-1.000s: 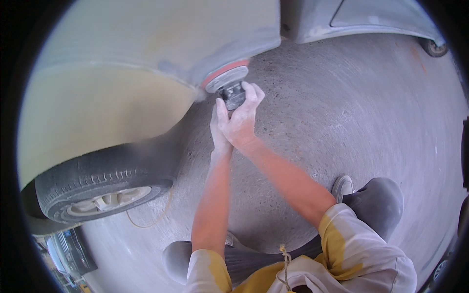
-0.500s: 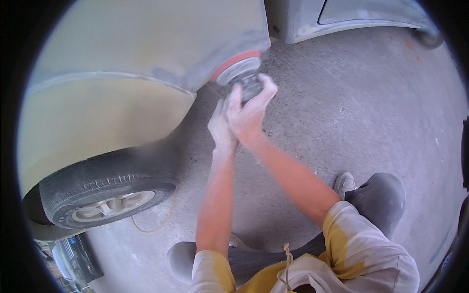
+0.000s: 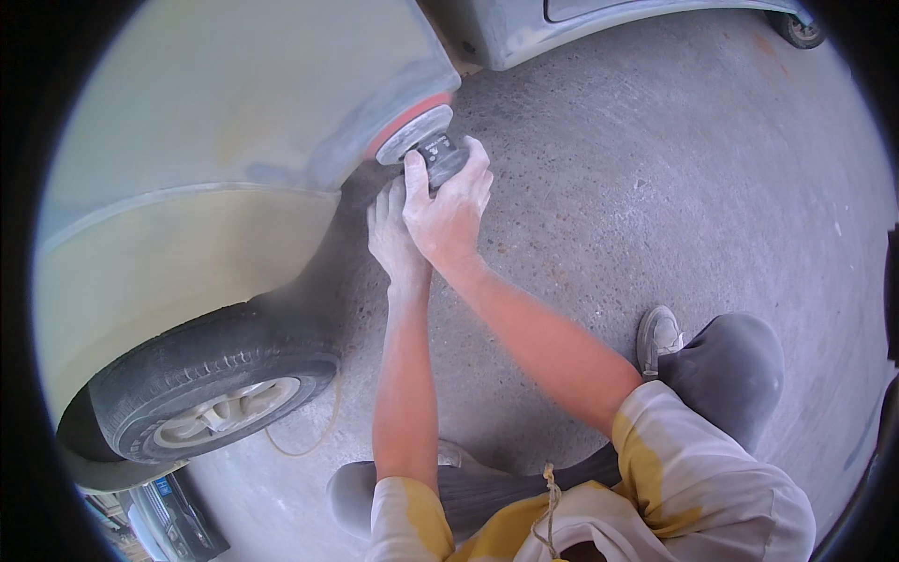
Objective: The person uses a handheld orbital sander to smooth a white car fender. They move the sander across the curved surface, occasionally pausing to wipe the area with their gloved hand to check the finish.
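A round sander (image 3: 440,155) with a dark grey body, pale grey disc and red-edged pad is pressed to the lower edge of a vehicle body panel (image 3: 272,84). My right hand (image 3: 449,211) is wrapped round the sander's body, its thumb on the near side. Just left of it and partly covered by it, my left hand (image 3: 398,234) holds the tool from underneath. Its grip is partly hidden. Whitish dust coats both hands. Dull grey patches show on the pale yellow-green panel around the pad.
A tyre on a pale wheel (image 3: 225,412) sits below the panel at the left, with a thin cord (image 3: 318,440) beside it. Another grey body panel (image 3: 506,37) is at the top. A small caster (image 3: 801,33) stands far right on the concrete floor (image 3: 655,197). A dark box (image 3: 173,520) lies lower left.
The view has shifted, so the panel's corner, sander and hands appear farther left. The sander stays against the panel's lower edge near that corner. My hands are less blurred now.
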The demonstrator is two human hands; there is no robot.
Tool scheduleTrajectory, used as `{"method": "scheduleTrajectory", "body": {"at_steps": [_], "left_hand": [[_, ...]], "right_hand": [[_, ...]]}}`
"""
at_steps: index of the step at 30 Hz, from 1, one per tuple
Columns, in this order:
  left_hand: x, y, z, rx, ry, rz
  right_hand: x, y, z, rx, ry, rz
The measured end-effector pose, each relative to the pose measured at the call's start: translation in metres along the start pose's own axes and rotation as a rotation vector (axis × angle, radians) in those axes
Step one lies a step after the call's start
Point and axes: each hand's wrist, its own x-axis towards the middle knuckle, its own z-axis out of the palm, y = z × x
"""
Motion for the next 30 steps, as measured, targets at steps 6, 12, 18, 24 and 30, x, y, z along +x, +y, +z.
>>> {"method": "scheduleTrajectory", "body": {"at_steps": [6,12,18,24,30], "left_hand": [[-0.013,-0.028,0.012,0.024,0.202,-0.043],[-0.017,-0.052,0.013,-0.305,0.212,-0.254],[-0.012,-0.044,0.017,-0.331,0.371,-0.250],[-0.010,-0.039,0.013,-0.143,0.214,-0.699],[-0.018,-0.059,0.008,-0.253,0.024,-0.578]], "right_hand": [[-0.003,0.026,0.021,0.562,-0.236,0.303],[-0.002,0.037,0.032,0.902,-0.545,0.582],[0.013,0.030,0.021,1.111,-0.614,0.879],[0.005,0.021,0.024,1.028,-0.561,0.929],[0.001,0.012,0.018,0.988,-0.539,0.901]]}}
